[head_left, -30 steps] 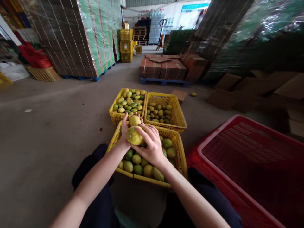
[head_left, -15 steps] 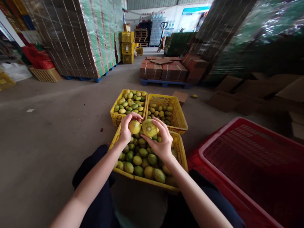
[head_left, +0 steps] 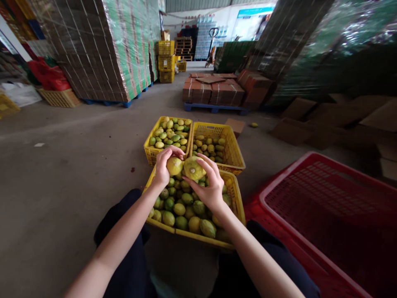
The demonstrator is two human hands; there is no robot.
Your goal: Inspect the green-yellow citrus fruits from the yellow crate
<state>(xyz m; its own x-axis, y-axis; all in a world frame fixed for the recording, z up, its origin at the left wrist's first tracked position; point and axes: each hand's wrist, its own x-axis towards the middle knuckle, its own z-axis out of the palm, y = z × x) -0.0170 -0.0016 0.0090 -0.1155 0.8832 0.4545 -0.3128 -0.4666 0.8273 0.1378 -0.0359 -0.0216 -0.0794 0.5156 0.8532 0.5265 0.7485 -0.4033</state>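
Observation:
My left hand (head_left: 164, 165) is wrapped round a small yellow lemon (head_left: 174, 166). In my right hand (head_left: 211, 182) is a larger yellow-green lemon (head_left: 193, 168), its stem end turned toward me. The two fruits are side by side, almost touching, above the near yellow crate (head_left: 204, 240). That crate is full of green and yellow lemons (head_left: 187, 199). Just beyond it stand two more yellow crates: the left one (head_left: 151, 152) heaped with lemons, the right one (head_left: 234, 153) with a lower layer of greener ones.
A red plastic basket (head_left: 288, 182) stands close on my right. Flattened cardboard (head_left: 335, 116) lies behind it, and a single lemon (head_left: 254, 125) is on the floor. Farther off are a blue pallet with cartons (head_left: 214, 94) and tall wrapped stacks (head_left: 93, 54).
Both hands, each still holding its lemon, have shifted very slightly to the left. The crates and everything around them stay as they were.

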